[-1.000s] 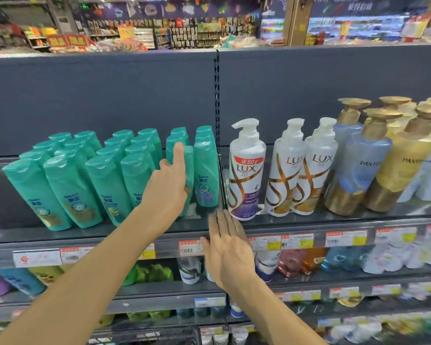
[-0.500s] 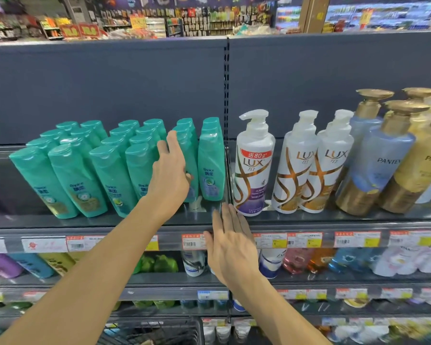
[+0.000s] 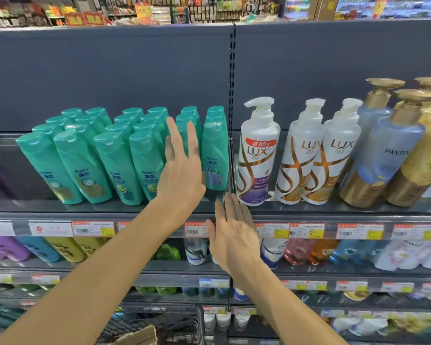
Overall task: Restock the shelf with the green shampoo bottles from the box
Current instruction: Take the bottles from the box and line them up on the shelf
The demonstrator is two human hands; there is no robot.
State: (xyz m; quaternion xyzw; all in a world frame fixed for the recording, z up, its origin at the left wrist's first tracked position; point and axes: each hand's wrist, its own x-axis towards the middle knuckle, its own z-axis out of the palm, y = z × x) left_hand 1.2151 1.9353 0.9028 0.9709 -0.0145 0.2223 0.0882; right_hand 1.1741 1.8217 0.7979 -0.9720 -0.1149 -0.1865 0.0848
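Observation:
Several green shampoo bottles [image 3: 115,168] stand in rows on the top shelf [image 3: 60,215], left of the upright divider. My left hand [image 3: 182,175] is raised in front of a gap in the front row, fingers apart, holding nothing. The rightmost green bottle [image 3: 215,155] stands just right of that hand. My right hand [image 3: 234,235] lies flat and open against the shelf's front edge, below that bottle. A corner of the cardboard box [image 3: 137,336] shows at the bottom.
White Lux pump bottles [image 3: 258,155] and blue and gold Pantene bottles [image 3: 383,150] fill the shelf to the right. Price tags [image 3: 194,229] line the shelf edge. Lower shelves hold other bottles. A black wire basket [image 3: 169,319] sits below, around the box.
My left hand has let go of the green bottle it was pushing in and has drawn back with fingers spread. My right hand stays at the shelf edge.

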